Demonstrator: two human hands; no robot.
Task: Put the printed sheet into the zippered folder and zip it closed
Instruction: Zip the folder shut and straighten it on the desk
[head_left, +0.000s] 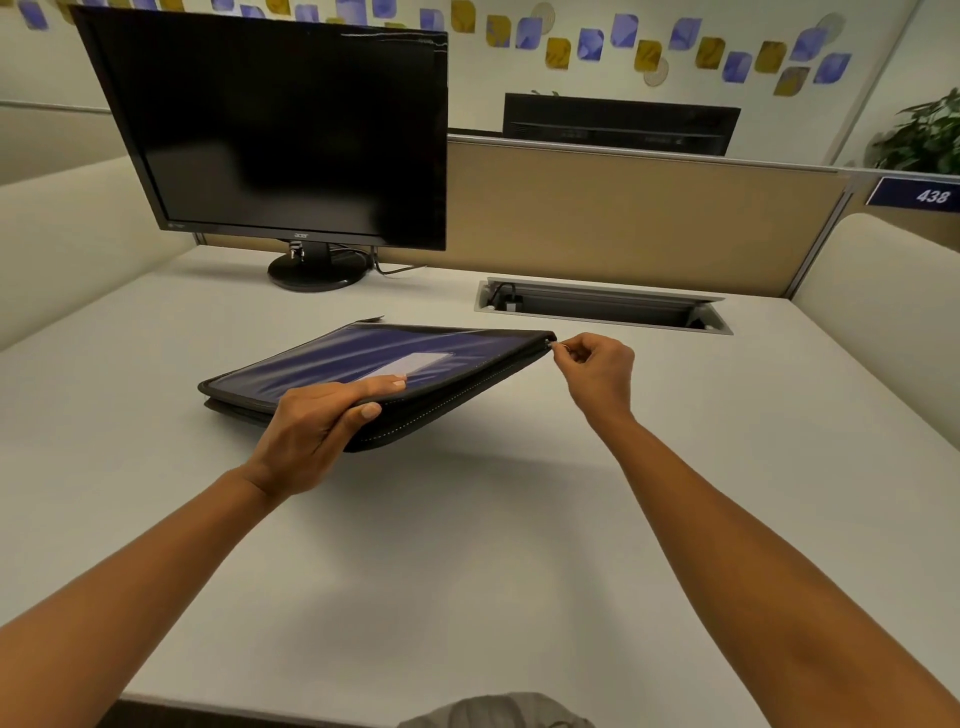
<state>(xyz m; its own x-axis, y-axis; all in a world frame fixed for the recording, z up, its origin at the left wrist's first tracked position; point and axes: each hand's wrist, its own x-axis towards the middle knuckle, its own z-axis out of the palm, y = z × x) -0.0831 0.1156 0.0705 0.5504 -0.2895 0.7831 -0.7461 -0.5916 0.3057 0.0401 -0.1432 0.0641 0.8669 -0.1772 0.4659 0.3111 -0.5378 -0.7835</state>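
While the smooth pale table (467, 545) lies bare up front, the left hand (317, 431) clamps the near edge of the flat, rectangular zippered folder (332, 364), tilting it up. Right hand (597, 371) pinches the zipper pull (550, 343) at the far corner. Glossy blue cover, black fabric trim. Behind stands a dark monitor (280, 130).

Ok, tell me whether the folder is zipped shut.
Cannot tell fully: folder closed flat, right hand pinching the zipper pull at its far corner.
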